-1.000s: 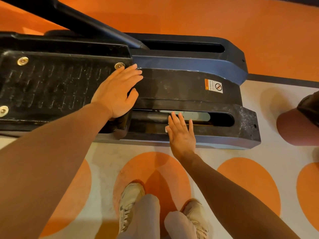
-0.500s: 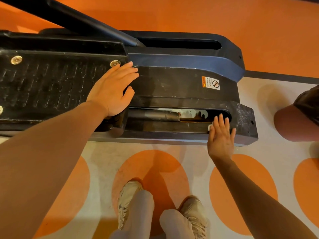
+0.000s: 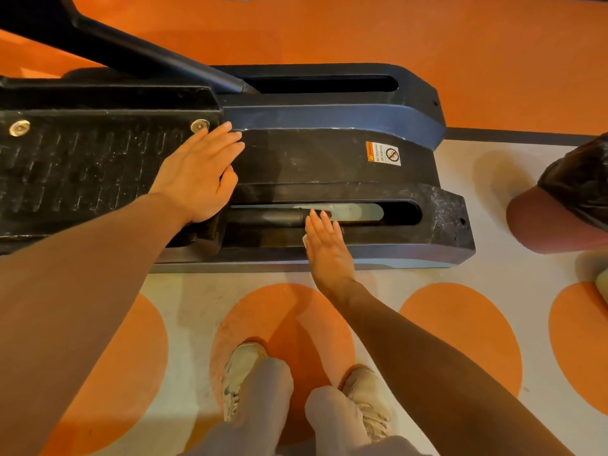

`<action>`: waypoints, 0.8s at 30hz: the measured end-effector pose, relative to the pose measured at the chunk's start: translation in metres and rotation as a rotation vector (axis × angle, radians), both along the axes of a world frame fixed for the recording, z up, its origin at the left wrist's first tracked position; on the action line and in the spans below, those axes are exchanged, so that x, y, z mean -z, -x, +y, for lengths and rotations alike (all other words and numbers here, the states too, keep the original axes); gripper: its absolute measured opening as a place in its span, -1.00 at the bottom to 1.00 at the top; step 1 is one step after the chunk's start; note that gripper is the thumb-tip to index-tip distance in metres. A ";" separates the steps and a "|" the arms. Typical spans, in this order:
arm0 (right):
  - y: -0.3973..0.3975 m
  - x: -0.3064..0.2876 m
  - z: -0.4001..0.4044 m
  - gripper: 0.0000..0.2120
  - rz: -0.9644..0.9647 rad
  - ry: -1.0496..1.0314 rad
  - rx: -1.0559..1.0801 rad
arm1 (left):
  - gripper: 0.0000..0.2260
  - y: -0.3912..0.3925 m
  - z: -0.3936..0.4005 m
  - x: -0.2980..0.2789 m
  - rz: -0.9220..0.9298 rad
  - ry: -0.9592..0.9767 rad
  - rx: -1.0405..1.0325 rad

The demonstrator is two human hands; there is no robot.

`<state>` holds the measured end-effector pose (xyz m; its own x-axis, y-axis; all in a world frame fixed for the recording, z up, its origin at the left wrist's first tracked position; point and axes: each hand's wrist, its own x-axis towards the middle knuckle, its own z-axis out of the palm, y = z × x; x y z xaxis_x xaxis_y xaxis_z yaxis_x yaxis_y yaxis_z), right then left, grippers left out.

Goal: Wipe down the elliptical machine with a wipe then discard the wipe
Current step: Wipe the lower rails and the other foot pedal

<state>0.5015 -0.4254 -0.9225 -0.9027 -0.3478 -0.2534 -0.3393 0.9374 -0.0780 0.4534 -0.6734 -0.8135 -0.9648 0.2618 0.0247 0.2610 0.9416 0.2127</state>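
Observation:
The black rear base of the elliptical machine [image 3: 329, 159] lies across the floor in front of me. My left hand [image 3: 200, 176] rests flat, fingers straight, on the end of the ribbed foot pedal [image 3: 82, 169]. My right hand [image 3: 325, 245] presses flat on the near rail beside the long slot [image 3: 394, 215], fingers straight. A white wipe [image 3: 305, 240] is under that palm; only a small corner shows at the hand's left edge.
A dark pedal arm [image 3: 131, 51] slants up to the left behind the base. A warning sticker [image 3: 383, 154] sits on the base cover. A black bag-lined bin [image 3: 566, 199] stands at the right. My shoes [image 3: 243, 373] are on grey floor with orange circles.
My right hand has slid left along the near rail, back from the slot's right end to its middle, with the wipe under it. My left hand has stayed on the pedal.

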 end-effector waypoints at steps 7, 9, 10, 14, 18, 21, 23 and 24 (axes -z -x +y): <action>-0.001 -0.024 0.040 -0.43 0.000 -0.074 -0.036 | -0.57 -0.001 0.027 -0.010 -0.034 0.070 -0.011; 0.003 -0.033 0.052 -0.44 -0.012 -0.072 -0.018 | -0.57 -0.004 0.048 -0.012 -0.022 0.054 0.010; 0.006 -0.038 0.057 -0.44 -0.021 -0.070 -0.016 | -0.58 -0.005 0.061 -0.012 -0.017 0.047 0.024; 0.021 -0.053 0.072 -0.47 -0.064 -0.002 0.023 | -0.58 -0.005 0.111 -0.011 -0.014 0.033 0.061; 0.032 -0.059 0.098 -0.46 -0.069 0.002 0.012 | -0.60 -0.004 0.157 -0.003 0.011 0.014 0.104; 0.037 -0.062 0.116 -0.45 0.003 0.133 0.003 | -0.61 0.003 0.186 0.001 0.011 0.013 0.123; 0.041 -0.066 0.124 -0.59 0.086 0.318 0.090 | -0.62 0.009 0.201 0.003 0.003 0.027 0.139; 0.044 -0.068 0.130 -0.63 0.112 0.380 0.152 | -0.62 0.012 0.207 0.004 0.010 0.030 0.143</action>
